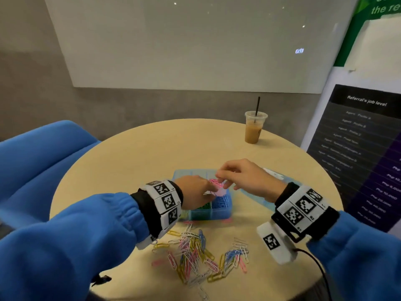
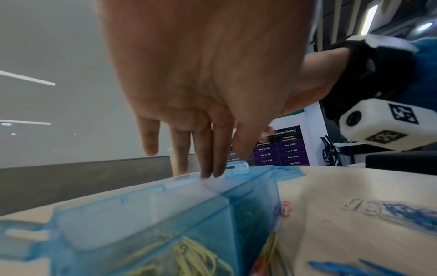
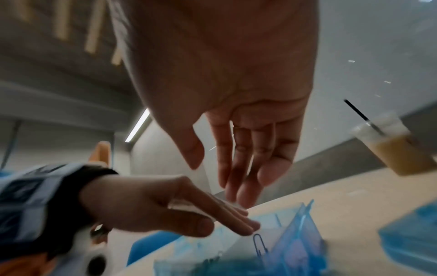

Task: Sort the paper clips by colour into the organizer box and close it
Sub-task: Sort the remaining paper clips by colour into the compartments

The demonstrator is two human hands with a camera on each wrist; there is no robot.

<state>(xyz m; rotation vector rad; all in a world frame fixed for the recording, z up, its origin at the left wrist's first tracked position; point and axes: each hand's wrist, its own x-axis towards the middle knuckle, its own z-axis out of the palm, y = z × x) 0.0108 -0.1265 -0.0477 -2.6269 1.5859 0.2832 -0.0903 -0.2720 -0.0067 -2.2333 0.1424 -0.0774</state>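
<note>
Iced coffee cup point(image 1: 254, 129) beyond organizer box point(image 1: 219, 210); loose paper clips point(image 1: 201, 255) nearside.

Probably office, whiteboard point(image 1: 195, 42), referral poster point(image 1: 358, 148), round table point(image 1: 173, 144)

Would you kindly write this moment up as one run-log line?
left hand: open, over organizer box | right hand: open, above pink clips | loose clips: unsorted on table | lid: open

Translucent blue organizer box point(image 1: 208, 213), pink clips point(image 1: 218, 187) above it, pink-yellow-white-blue pile point(image 1: 201, 255) just before it
</note>
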